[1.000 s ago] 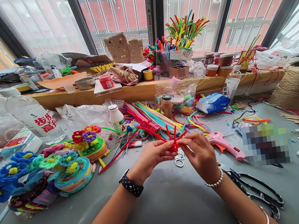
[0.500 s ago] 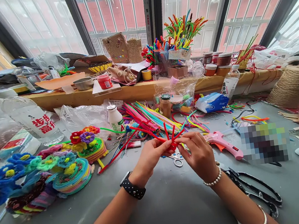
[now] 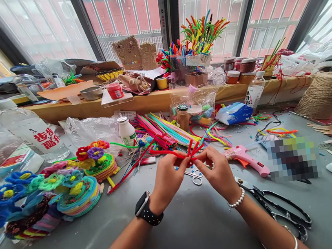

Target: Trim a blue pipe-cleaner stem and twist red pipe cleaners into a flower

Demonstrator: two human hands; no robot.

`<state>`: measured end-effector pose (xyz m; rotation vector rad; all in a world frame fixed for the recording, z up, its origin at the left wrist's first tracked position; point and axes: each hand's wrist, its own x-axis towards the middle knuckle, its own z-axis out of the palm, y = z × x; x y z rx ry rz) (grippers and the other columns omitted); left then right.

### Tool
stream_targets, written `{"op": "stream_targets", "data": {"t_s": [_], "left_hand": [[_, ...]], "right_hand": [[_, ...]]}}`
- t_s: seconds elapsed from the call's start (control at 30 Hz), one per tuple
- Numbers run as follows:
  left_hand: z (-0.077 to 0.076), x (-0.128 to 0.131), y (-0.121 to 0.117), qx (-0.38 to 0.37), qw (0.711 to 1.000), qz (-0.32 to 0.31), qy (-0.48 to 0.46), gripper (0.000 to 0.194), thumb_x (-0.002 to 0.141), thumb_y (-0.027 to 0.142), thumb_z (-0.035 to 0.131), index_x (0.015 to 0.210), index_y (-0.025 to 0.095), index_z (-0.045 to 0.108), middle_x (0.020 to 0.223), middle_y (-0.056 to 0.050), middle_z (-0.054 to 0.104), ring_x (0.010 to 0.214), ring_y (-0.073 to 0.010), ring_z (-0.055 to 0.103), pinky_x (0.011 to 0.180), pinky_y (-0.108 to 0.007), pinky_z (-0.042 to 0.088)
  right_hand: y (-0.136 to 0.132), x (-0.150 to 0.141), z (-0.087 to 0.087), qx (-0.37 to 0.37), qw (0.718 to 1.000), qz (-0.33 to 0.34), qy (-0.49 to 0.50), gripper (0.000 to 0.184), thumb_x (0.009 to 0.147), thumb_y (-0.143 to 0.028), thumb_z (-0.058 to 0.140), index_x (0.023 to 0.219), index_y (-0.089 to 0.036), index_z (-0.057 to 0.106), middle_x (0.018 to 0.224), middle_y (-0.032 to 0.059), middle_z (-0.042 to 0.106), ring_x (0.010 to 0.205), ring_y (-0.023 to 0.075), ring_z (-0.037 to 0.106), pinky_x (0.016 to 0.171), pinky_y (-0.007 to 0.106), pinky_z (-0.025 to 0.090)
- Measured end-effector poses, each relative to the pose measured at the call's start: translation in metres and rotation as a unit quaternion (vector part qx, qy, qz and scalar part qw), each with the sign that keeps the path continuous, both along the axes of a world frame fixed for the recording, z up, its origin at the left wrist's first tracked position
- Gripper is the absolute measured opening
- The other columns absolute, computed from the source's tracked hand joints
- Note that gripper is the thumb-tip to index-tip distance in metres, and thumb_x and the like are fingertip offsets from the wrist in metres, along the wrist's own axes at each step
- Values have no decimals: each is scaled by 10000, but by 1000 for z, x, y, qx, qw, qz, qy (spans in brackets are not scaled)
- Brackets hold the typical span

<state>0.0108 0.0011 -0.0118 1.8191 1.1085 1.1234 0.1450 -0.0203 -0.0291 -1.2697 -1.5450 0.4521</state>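
Both hands meet above the middle of the grey table, pinching a bunch of red pipe cleaners (image 3: 189,148). My left hand (image 3: 170,174) closes thumb and fingers on its left side, and one long red stem sticks out to the left. My right hand (image 3: 217,171) pinches the same bunch from the right. Several red ends fan upward between the fingertips; the joined middle is mostly hidden. Just below the hands lie small silver scissors (image 3: 196,178). A pink glue gun (image 3: 248,160) rests to the right of my right hand.
Behind the hands lies a pile of coloured pipe cleaners (image 3: 161,131). Pipe-cleaner flowers (image 3: 17,188) and a round striped piece (image 3: 79,196) stand at the left. Large black scissors (image 3: 284,206) lie by my right forearm. A twine spool (image 3: 324,94) and a water bottle (image 3: 35,130) flank the table.
The left hand has turned, its back now facing up more, and the right fingers have come closer to it. The red ends have shifted and stand nearer together.
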Motion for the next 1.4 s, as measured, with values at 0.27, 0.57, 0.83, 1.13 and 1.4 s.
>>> {"op": "stream_targets", "data": {"t_s": [0.27, 0.57, 0.83, 1.13, 1.4], "left_hand": [[0, -2, -3, 157, 979, -6, 129, 166, 751, 214, 445, 793, 211, 605, 735, -47, 594, 702, -164, 520, 646, -245, 379], [7, -2, 0, -8, 999, -31, -25, 149, 701, 301, 525, 707, 174, 601, 679, -42, 620, 662, -164, 575, 630, -249, 441], [9, 0, 0, -158, 977, -86, -113, 202, 669, 333, 560, 705, 138, 600, 653, -44, 634, 647, -167, 597, 621, -269, 480], [11, 0, 0, -148, 978, -99, -109, 172, 688, 298, 549, 653, 130, 567, 629, -26, 598, 620, -133, 560, 603, -234, 462], [16, -3, 2, -157, 974, -135, -87, 182, 700, 308, 529, 641, 135, 531, 617, 2, 552, 588, -108, 530, 566, -214, 446]], "right_hand": [[1, -2, 1, -310, 848, 129, 410, 200, 608, -277, 604, 527, -153, 470, 510, -53, 355, 451, 62, 288, 421, 202, 226], [3, 8, 7, -293, 824, 178, 451, 139, 627, -276, 612, 654, -145, 573, 583, -37, 435, 509, 64, 345, 428, 192, 239], [3, 11, 7, -278, 853, 196, 396, 176, 638, -303, 635, 684, -134, 621, 587, -35, 419, 493, 47, 283, 430, 188, 214], [5, 7, -4, -351, 725, 245, 540, 143, 630, -291, 650, 643, -155, 609, 516, -48, 361, 486, 58, 316, 458, 187, 285], [5, 6, -4, -330, 728, 271, 536, 119, 657, -271, 635, 693, -158, 630, 511, -51, 357, 483, 59, 277, 465, 198, 265]]}}
